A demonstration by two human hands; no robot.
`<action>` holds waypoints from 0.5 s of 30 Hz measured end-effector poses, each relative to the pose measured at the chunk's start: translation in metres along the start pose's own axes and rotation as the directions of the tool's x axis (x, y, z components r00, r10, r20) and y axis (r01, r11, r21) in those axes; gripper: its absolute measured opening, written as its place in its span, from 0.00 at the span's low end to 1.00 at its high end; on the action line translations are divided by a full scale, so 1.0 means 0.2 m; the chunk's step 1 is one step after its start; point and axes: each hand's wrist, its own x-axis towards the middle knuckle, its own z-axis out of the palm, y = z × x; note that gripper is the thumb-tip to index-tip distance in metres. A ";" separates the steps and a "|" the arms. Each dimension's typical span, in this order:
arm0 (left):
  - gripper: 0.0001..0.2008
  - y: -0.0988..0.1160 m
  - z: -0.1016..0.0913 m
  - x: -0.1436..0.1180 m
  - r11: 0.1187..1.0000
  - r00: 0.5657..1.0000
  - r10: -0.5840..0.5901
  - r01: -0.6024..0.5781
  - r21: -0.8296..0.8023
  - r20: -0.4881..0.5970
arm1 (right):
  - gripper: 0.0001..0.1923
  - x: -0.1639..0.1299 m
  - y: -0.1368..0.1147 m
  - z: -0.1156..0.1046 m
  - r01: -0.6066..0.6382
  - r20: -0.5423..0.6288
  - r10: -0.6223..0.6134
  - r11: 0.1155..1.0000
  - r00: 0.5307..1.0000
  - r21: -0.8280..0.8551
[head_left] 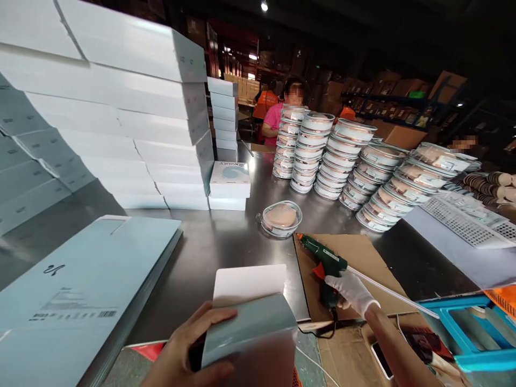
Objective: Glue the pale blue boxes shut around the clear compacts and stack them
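A pale blue folding carton [250, 333] is held low at the front by my left hand [201, 344], thumb and fingers wrapped around its side. One white end flap [250, 282] of the carton sticks out flat, away from me. My right hand [350, 293], in a white glove, is closed around the handle of a green glue gun [326, 258] with a red trigger. An orange-tipped nozzle points up and left, and a long clear glue stick [391, 293] runs out of the gun's back. Beneath it lies a brown cardboard sheet [371, 252].
Flat printed cartons [92, 279] are piled at left, before high stacks of white boxes [133, 123]. One clear round pack [281, 217] sits mid-table; several stacks of such packs [342, 156] stand behind. A blue plastic stool [475, 333] is at right. A person [274, 118] is across the table.
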 end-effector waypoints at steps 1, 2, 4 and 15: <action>0.21 -0.06 0.01 0.00 0.999 0.999 -0.047 0.047 -0.020 0.013 | 0.19 -0.01 0.01 0.01 0.033 0.033 -0.036 0.995 0.999 0.093; 0.23 -0.12 0.02 0.00 0.996 0.996 -0.085 0.085 -0.029 0.017 | 0.22 -0.04 0.03 0.02 0.074 0.062 -0.087 0.979 0.994 0.188; 0.26 -0.23 0.03 -0.03 0.992 0.992 -0.123 0.123 -0.020 0.008 | 0.27 -0.09 0.04 0.04 0.161 0.104 -0.210 0.921 0.972 0.356; 0.25 -0.12 0.05 -0.16 0.947 0.970 0.028 0.052 0.318 -0.243 | 0.25 -0.33 -0.19 0.24 0.466 0.201 -0.679 0.658 0.706 0.591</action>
